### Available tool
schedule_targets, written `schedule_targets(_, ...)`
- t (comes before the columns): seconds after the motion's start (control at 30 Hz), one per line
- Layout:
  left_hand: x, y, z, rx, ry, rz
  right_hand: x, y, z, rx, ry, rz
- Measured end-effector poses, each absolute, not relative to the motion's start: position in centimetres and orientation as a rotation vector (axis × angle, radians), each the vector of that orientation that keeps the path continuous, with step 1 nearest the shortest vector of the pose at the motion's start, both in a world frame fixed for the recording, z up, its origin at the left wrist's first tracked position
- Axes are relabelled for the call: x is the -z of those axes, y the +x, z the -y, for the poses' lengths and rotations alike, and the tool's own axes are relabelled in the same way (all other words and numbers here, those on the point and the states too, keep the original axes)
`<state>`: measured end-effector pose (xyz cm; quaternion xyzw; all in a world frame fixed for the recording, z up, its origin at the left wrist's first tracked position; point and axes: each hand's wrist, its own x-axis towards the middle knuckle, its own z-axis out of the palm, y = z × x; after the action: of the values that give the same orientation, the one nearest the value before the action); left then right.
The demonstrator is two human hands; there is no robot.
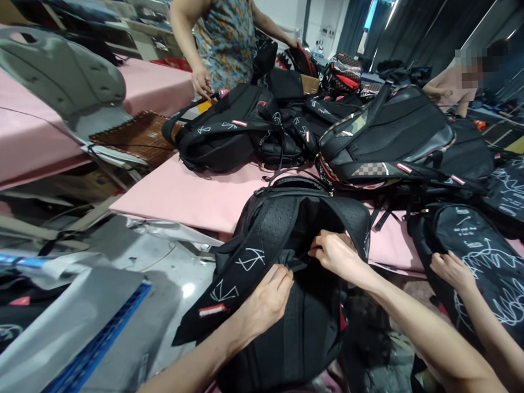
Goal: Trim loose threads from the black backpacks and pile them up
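Observation:
A black backpack (289,323) with white line drawings on its strap lies in front of me, over the table's near edge. Its back panel and straps face up, and a dark opening shows in its upper part. My left hand (272,291) is closed, pinching the black fabric at the lower left of this opening. At its right side, my right hand (334,251) has its fingers curled together against the dark cloth. Whether that hand grips an edge of the backpack or something small is hidden.
A co-worker's hand (454,269) rests on another black backpack (485,250) at right. More backpacks (385,133) cover the pink table (192,194). Another person (224,36) stands behind them. At left are a grey chair (57,72) and a blue-edged bin (90,343).

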<state>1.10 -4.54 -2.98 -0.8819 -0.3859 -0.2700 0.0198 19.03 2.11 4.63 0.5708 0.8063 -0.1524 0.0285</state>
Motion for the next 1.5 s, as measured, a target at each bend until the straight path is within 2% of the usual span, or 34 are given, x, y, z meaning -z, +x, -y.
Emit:
schedule_targets(0.2,3.2,1.3,4.0,0.842,-2.748,1.173,-4.7,19.5,-3.3,0.472,1.672,-2.439)
schedule_targets(0.4,3.3,1.3,3.6,0.821,-2.750,1.217,-3.7,18.6,-4.0,0.655,1.649,-2.413)
schedule_targets(0.93,4.5,2.1,2.4,1.226,-2.593,1.148,-2.1,18.4,-3.6,0.824,1.894,-2.509)
schedule_targets(1.13,4.6,2.2,2.2,1.135,-2.552,1.139,-2.4,19.0,-3.4,0.754,1.901,-2.570)
schedule_targets(1.33,5.2,2.4,2.3,1.144,-2.489,1.133,-2.0,19.2,-3.4,0.860,1.887,-2.591)
schedule_targets(1.5,3.6,2.4,1.9,0.886,-2.650,1.402,-1.6,20.2,-3.2,0.708,1.919,-2.642)
